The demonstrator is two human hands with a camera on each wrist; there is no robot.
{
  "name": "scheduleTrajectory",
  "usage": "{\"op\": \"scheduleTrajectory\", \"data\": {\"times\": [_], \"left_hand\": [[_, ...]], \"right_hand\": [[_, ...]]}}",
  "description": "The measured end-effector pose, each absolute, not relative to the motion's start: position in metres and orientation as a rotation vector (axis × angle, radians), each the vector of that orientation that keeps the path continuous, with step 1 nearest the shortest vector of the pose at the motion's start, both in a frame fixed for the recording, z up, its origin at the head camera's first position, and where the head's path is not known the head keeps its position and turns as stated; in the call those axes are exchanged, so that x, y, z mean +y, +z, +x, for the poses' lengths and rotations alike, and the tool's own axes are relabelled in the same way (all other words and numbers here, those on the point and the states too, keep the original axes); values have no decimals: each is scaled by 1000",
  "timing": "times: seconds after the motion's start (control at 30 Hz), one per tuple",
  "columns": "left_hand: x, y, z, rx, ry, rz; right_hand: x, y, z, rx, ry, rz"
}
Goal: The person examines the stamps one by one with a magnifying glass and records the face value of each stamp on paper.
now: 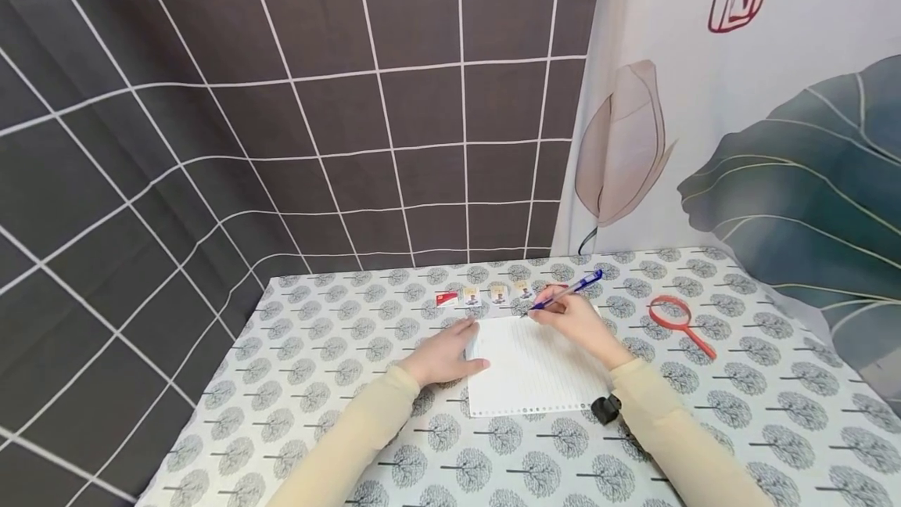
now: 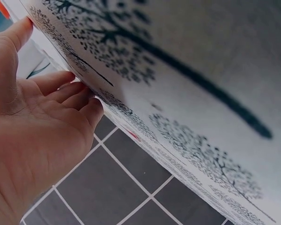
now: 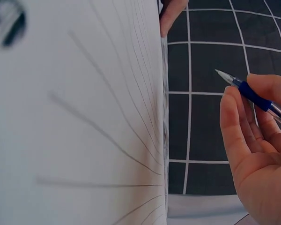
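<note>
A sheet of lined white paper (image 1: 535,374), with punched holes along its near edge, lies on the table. My left hand (image 1: 445,354) rests at its left edge, fingers extended and thumb over the paper. In the left wrist view, the left hand's (image 2: 42,122) fingertips meet the patterned cloth. My right hand (image 1: 573,327) pinches a blue pen (image 1: 586,281) over the paper's far part. Seen from the right wrist, the pen (image 3: 255,95) lies between thumb and fingers, its tip bare and held off the paper (image 3: 84,136).
Beyond the paper stand a red-and-white card (image 1: 446,300) and several small portrait pictures (image 1: 472,296) in a row. A red magnifying glass (image 1: 700,343) lies to the right. The tablecloth (image 1: 317,405) has a tree print. A dark checked curtain (image 1: 422,116) hangs behind.
</note>
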State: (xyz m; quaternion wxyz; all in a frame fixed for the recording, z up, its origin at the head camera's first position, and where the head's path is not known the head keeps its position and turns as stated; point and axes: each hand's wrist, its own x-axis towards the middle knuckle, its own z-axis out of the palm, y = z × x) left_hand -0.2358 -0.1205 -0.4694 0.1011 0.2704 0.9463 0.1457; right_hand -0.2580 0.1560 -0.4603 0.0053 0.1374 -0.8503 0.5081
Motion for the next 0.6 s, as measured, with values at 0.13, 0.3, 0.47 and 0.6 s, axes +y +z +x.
{"op": "scheduleTrajectory", "data": {"times": [0.13, 0.3, 0.47, 0.6], "left_hand": [[-121, -470, -235, 2807, 407, 797], [-121, -469, -235, 2813, 388, 798], [-121, -469, -236, 2805, 388, 789], [-120, -470, -236, 2806, 391, 792]], "right_hand": [[152, -461, -257, -2715, 1535, 464], [146, -461, -255, -2797, 1482, 514], [136, -461, -256, -2818, 1432, 570], [129, -462, -258, -2834, 1342, 598]]}}
